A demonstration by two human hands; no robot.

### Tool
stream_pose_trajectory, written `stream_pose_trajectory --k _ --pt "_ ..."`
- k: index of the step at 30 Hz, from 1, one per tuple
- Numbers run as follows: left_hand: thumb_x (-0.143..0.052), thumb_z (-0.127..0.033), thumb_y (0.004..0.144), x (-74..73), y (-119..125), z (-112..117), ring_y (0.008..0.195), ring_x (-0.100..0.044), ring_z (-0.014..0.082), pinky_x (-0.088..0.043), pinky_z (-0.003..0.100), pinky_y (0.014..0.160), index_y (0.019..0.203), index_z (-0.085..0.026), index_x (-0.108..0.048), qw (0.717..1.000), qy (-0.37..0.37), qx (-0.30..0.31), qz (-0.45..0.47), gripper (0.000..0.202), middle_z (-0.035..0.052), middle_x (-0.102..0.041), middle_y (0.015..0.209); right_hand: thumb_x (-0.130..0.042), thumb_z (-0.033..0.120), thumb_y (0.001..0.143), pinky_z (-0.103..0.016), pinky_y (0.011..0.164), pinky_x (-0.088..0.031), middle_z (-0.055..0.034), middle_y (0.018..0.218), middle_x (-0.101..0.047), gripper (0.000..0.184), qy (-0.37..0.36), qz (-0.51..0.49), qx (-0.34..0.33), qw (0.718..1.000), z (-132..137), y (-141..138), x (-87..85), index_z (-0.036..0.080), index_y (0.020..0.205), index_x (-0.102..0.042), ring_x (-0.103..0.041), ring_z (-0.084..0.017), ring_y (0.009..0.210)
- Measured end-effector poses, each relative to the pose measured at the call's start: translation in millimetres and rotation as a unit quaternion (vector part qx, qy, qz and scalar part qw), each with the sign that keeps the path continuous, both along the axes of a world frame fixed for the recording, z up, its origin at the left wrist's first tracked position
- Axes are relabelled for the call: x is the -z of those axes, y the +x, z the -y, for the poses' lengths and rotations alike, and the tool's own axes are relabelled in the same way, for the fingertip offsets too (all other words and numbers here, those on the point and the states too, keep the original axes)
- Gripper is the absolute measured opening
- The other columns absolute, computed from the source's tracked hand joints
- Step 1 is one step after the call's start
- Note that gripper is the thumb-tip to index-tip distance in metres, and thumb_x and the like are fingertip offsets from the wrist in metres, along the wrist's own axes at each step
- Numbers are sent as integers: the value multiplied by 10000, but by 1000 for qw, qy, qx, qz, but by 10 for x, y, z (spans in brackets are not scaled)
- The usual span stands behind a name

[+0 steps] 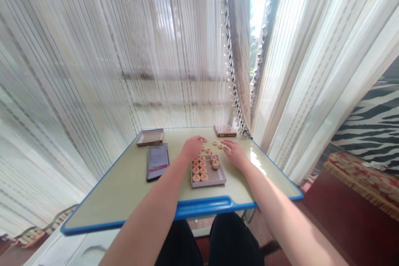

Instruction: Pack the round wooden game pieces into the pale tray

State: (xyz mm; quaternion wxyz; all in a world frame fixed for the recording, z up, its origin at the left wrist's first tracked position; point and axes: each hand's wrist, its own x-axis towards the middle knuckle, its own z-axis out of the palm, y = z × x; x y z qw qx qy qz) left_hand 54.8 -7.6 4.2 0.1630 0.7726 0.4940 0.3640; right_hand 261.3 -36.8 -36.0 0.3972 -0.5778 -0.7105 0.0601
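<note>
A shallow grey tray (217, 176) lies in the middle of a pale green table (131, 183) with a blue rim. Several round wooden game discs (199, 170) sit in rows in its left part. More loose discs (215, 144) lie scattered on the table just beyond the tray. My left hand (191, 147) reaches over these loose discs with its fingers curled down; what they hold is hidden. My right hand (235, 153) rests flat beside the tray's far right corner, fingers pointing left toward the loose discs.
A dark phone (157, 161) lies left of the tray. A brown box lid (150, 137) sits at the far left corner, a small brown box (225, 130) at the far edge. Sheer curtains hang close behind the table. A zebra-patterned cushion (374, 120) is at right.
</note>
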Motion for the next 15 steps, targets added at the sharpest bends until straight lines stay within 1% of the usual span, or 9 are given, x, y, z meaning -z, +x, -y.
stream_pose_trajectory --k 2,4,6,11,15 --pt "-374 -178 807 31 -25 -40 939 -586 165 -435 286 879 964 -164 -652 999 -20 -11 39 319 47 -670 996 -439 184 814 -415 1007 -336 -67 1208 -567 331 -12 4 -21 1000 10 -24 27 223 1064 -652 -484 -211 1133" --pt "-362 -92 753 64 -70 -94 946 -588 158 -444 280 875 972 -148 -649 997 -33 -30 67 366 52 -667 1019 -429 139 805 -395 1008 -344 -61 1208 -569 339 -22 6 -40 999 28 -40 52 223 1025 -673 -488 -202 1132" --pt "-351 -50 708 95 -120 -151 954 -587 159 -456 284 866 983 -136 -646 994 -40 -47 87 412 63 -664 1034 -415 102 795 -379 1013 -345 -65 1210 -568 364 -26 3 -50 998 34 -45 67 214 1020 -678 -487 -199 1136" --pt "-361 -43 680 126 -172 -222 989 -578 166 -442 303 902 941 -137 -660 991 -44 -68 108 407 67 -667 1030 -408 87 790 -394 1008 -351 -81 1167 -594 370 -20 -16 -59 998 -14 -41 56 213 1002 -684 -512 -208 1103" --pt "-361 -68 707 138 -145 -202 936 -592 152 -466 280 852 942 -142 -654 992 -57 -59 98 383 53 -673 997 -422 115 797 -396 994 -361 -83 1129 -611 339 -10 -25 -63 998 -7 -83 50 211 981 -689 -525 -211 1072"
